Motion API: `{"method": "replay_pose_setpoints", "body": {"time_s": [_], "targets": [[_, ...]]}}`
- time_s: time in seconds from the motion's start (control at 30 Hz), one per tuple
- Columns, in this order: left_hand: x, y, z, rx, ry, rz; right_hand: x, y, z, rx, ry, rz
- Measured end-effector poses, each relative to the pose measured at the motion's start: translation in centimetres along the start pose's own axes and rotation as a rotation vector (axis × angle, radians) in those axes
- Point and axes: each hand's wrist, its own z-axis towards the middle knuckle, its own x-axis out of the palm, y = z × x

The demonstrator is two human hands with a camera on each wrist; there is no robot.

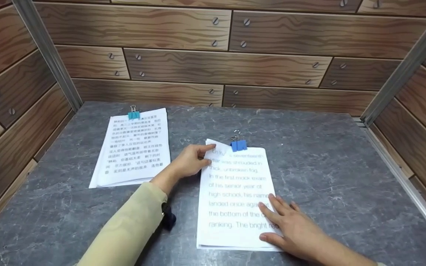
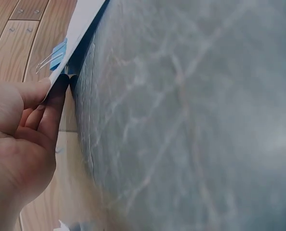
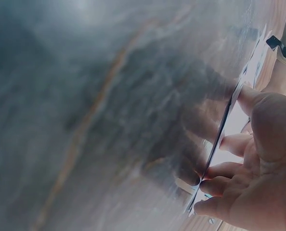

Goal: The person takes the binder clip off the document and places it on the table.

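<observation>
Two clipped paper stacks on a dark grey, marble-patterned counter point(image 1: 327, 159).

English-text stack point(image 1: 235, 195): large print, nearer the person, right of the other stack, lying lengthwise away from the person. A blue binder clip point(image 1: 239, 145) sits on its top edge, wire handles pointing away from the person.

Left hand point(image 1: 190, 160): pinches the upper left corner of the English-text stack, thumb on the printed face, fingers beneath. The corner is raised off the counter, just beside the blue clip; the left wrist view shows a gap under the paper.

Right hand point(image 1: 294, 225): fingers spread and fairly straight, resting at the lower right edge of the same stack, fingertips over the ends of the lower printed lines. The hands are well apart, one at each long side.

Chinese-text stack point(image 1: 133, 147): lies to the left and farther back, untouched, slightly askew, lower sheets showing past the top one. A teal binder clip point(image 1: 134, 115) holds its top edge.

Left arm: pale yellow-green sleeve point(image 1: 128, 221), black device point(image 1: 168, 217) at the wrist.

Surroundings: wood-plank-patterned walls point(image 1: 179, 66) with printed screw heads; metal posts point(image 1: 43, 48) at the corners.
</observation>
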Motion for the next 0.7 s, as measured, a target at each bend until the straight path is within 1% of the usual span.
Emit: {"method": "replay_pose_setpoints", "body": {"time_s": [0.2, 0.3, 0.37, 0.47, 0.53, 0.63, 0.7], "targets": [[0.1, -0.2, -0.1, -0.012, -0.010, -0.058, -0.3, 0.1, 0.2, 0.016, 0.008, 0.007], [0.1, -0.5, -0.1, -0.024, -0.022, -0.074, -0.5, 0.1, 0.3, 0.005, -0.016, 0.018], [0.1, -0.6, -0.2, -0.029, -0.038, -0.070, -0.6, 0.0, 0.3, -0.004, -0.049, 0.026], [0.2, -0.9, -0.4, -0.026, -0.061, -0.057, -0.9, -0.1, 0.3, -0.013, -0.152, 0.026], [0.2, -1.2, -0.6, -0.015, -0.076, -0.047, -1.4, -0.3, 0.4, -0.015, -0.249, 0.018], [0.4, -1.5, -1.0, 0.013, -0.090, -0.043, -2.9, -0.9, 1.1, -0.005, -0.383, 0.010], [0.5, -1.8, -1.3, 0.034, -0.101, -0.049, -4.4, -1.5, 1.8, 0.004, -0.446, 0.019]]}}
